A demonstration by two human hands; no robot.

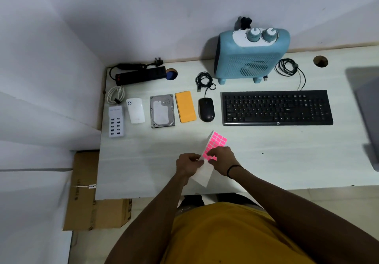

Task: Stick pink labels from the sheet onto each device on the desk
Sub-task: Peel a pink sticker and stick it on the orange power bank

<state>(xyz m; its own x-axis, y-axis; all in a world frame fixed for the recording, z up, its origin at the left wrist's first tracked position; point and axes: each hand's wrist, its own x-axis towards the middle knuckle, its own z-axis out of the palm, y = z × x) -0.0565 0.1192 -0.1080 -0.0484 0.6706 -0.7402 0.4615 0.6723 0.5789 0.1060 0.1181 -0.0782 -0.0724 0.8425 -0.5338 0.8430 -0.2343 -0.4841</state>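
Note:
A label sheet (215,142) with pink stickers on its far part is held above the desk's near middle. My left hand (188,164) pinches the sheet's left edge. My right hand (220,158) has its fingertips on the pink labels near the sheet's middle. Devices lie in a row behind: a white USB charger (116,121), a white plug-in unit (135,110), a hard drive (162,111), an orange power bank (185,106), a black mouse (206,109), a black keyboard (276,107). A black power strip (140,75) and a blue heater (251,55) stand at the back.
Coiled cables (286,67) lie beside the heater, and a white cable (115,94) sits behind the charger. The pale desk (147,161) has two cable holes. A grey object (369,107) sits at the right edge. Cardboard boxes (86,192) stand left of the desk.

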